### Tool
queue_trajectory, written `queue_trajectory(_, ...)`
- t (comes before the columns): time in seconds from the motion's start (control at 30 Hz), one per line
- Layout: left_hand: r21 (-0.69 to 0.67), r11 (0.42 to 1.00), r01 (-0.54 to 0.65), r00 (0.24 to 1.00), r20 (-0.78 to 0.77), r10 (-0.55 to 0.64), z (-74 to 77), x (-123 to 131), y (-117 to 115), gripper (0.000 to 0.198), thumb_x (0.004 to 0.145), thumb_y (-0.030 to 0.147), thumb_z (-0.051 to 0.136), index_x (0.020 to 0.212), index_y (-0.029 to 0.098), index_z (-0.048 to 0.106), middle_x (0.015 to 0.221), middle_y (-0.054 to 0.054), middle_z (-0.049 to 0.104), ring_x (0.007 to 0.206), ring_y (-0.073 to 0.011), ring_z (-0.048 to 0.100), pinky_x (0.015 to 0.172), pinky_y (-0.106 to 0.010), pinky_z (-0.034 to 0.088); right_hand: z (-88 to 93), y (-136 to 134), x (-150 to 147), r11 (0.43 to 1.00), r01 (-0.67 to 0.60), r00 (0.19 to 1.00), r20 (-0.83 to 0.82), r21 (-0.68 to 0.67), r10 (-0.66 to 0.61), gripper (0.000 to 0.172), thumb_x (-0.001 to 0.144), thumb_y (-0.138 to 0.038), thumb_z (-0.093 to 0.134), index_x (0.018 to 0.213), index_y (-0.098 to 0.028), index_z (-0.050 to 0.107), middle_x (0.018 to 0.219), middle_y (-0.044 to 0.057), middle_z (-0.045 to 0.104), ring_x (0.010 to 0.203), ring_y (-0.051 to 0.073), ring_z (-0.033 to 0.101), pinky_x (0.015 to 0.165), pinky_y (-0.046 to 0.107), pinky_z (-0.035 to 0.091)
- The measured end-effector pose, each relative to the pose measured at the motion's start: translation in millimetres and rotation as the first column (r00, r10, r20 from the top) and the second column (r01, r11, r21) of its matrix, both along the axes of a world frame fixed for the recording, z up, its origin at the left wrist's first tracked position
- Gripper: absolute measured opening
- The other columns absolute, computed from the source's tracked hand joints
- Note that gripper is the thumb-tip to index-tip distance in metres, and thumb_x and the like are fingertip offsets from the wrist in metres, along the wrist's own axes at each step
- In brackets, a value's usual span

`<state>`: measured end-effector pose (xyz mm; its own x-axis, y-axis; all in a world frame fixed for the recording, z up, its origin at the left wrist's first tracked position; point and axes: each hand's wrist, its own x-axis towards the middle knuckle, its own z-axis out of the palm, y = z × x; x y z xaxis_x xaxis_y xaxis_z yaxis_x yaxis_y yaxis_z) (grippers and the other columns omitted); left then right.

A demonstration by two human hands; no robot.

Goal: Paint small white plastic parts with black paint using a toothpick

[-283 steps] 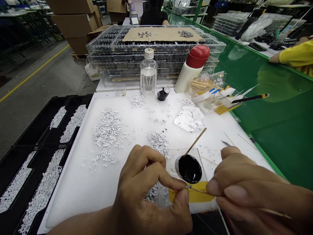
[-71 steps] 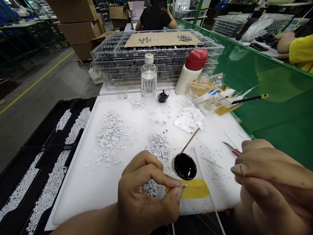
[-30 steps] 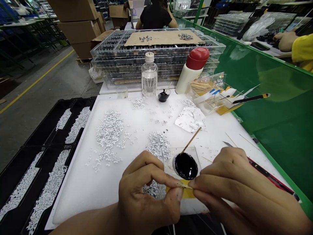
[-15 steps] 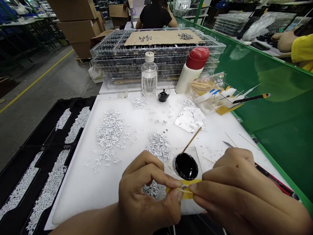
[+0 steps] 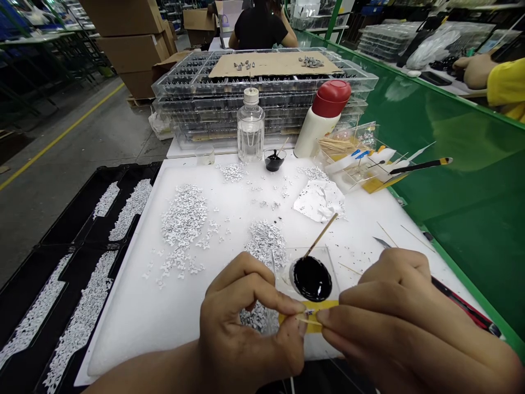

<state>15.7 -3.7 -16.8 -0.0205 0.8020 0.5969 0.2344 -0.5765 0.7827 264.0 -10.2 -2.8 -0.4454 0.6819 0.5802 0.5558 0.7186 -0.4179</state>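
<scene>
My left hand (image 5: pixel 250 317) pinches a tiny white piece with dark marks (image 5: pixel 310 312) between thumb and forefinger. My right hand (image 5: pixel 402 312) is closed on a thin wooden toothpick (image 5: pixel 310 322), whose tip reaches my left thumb just below the piece. Whether the tip touches the piece I cannot tell. Just beyond my fingers, a round dish of glossy black paint (image 5: pixel 312 279) sits on a clear plastic plate, with a wooden stick (image 5: pixel 322 235) leaning in it. Yellow tape (image 5: pixel 333 309) shows behind the fingertips. A pile of small white pieces (image 5: pixel 264 241) lies beside the dish, partly behind my left hand.
More white pieces (image 5: pixel 184 216) are heaped on the white board at left and in black trays (image 5: pixel 77 224). A bottle (image 5: pixel 251 131), red-capped flask (image 5: pixel 322 117), small black cup (image 5: pixel 274 160) and crumpled paper (image 5: pixel 320 200) stand farther back. A craft knife (image 5: pixel 463 306) lies right; a green partition (image 5: pixel 459 180) borders the table.
Both hands stay nearly in place. The toothpick and the small piece have shifted very slightly between the fingertips.
</scene>
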Motion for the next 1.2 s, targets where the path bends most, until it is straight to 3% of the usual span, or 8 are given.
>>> queue_trajectory(0.27, 0.022, 1.000, -0.019, 1.000, -0.012, 0.019, 1.9, 1.0, 1.7, 0.021, 0.078, 0.005, 0.083, 0.084, 0.025, 0.082, 0.075, 0.004, 0.075, 0.057, -0.0107, 0.063, 0.051, -0.020, 0.056, 5.5, -3.9, -7.0, 0.999, -0.004, 1.000, -0.026, -0.049, 0.003, 0.032, 0.122, -0.013, 0.075, 0.142, -0.034, 0.089, 0.094, 0.005, 0.085, 0.080, 0.025, 0.074, 0.082, 0.047, 0.057)
queue_trajectory(0.47, 0.009, 1.000, -0.007, 1.000, -0.027, 0.007, 2.4, 1.1, 1.5, 0.020, 0.078, 0.005, 0.083, 0.084, 0.024, 0.083, 0.074, 0.005, 0.075, 0.057, -0.0096, 0.064, 0.053, -0.018, 0.057, -0.6, -4.5, 0.4, 1.000, 0.006, 1.000, 0.014, 0.004, -0.006, 0.023, 0.129, -0.028, 0.070, 0.135, -0.036, 0.091, 0.093, 0.005, 0.084, 0.080, 0.025, 0.075, 0.080, 0.047, 0.057)
queue_trajectory(0.57, 0.023, 0.998, -0.062, 0.997, 0.041, 0.061, -0.7, 9.1, 0.8, 0.017, 0.078, 0.007, 0.080, 0.080, 0.024, 0.081, 0.072, 0.005, 0.071, 0.056, -0.0092, 0.061, 0.051, -0.018, 0.054, -2.6, -1.1, -0.8, 0.999, -0.005, 1.000, 0.005, 0.041, 0.005, 0.023, 0.131, -0.030, 0.068, 0.136, -0.035, 0.090, 0.090, 0.004, 0.084, 0.076, 0.025, 0.073, 0.079, 0.047, 0.056)
queue_trajectory(0.67, 0.013, 0.991, -0.130, 0.985, 0.113, 0.127, -4.9, 17.2, -2.0, 0.013, 0.079, 0.010, 0.078, 0.078, 0.024, 0.078, 0.072, 0.006, 0.068, 0.055, -0.0071, 0.059, 0.051, -0.016, 0.050, -3.1, 1.0, -4.8, 0.998, -0.004, 1.000, -0.029, 0.057, 0.006, 0.023, 0.130, -0.026, 0.069, 0.135, -0.033, 0.089, 0.089, 0.004, 0.084, 0.074, 0.024, 0.072, 0.079, 0.047, 0.055)
queue_trajectory(1.0, -0.026, 0.991, -0.133, 0.986, 0.097, 0.135, -3.4, 18.9, -4.7, 0.013, 0.081, 0.013, 0.075, 0.074, 0.023, 0.070, 0.071, 0.010, 0.062, 0.055, -0.0025, 0.058, 0.054, -0.010, 0.047, -2.3, 3.6, -5.8, 0.998, -0.046, 0.997, -0.055, 0.048, 0.049, 0.024, 0.126, -0.019, 0.072, 0.137, -0.032, 0.090, 0.092, 0.003, 0.087, 0.073, 0.024, 0.074, 0.075, 0.048, 0.054)
queue_trajectory(1.2, -0.016, 0.990, -0.141, 0.987, 0.080, 0.142, -0.9, 16.7, -2.3, 0.015, 0.083, 0.013, 0.074, 0.074, 0.023, 0.068, 0.071, 0.010, 0.063, 0.053, -0.0025, 0.057, 0.051, -0.012, 0.045, 1.1, 0.7, -6.9, 0.997, -0.069, 0.998, -0.006, 0.045, 0.070, 0.018, 0.133, -0.020, 0.066, 0.132, -0.025, 0.082, 0.098, -0.001, 0.087, 0.080, 0.017, 0.074, 0.083, 0.047, 0.050)
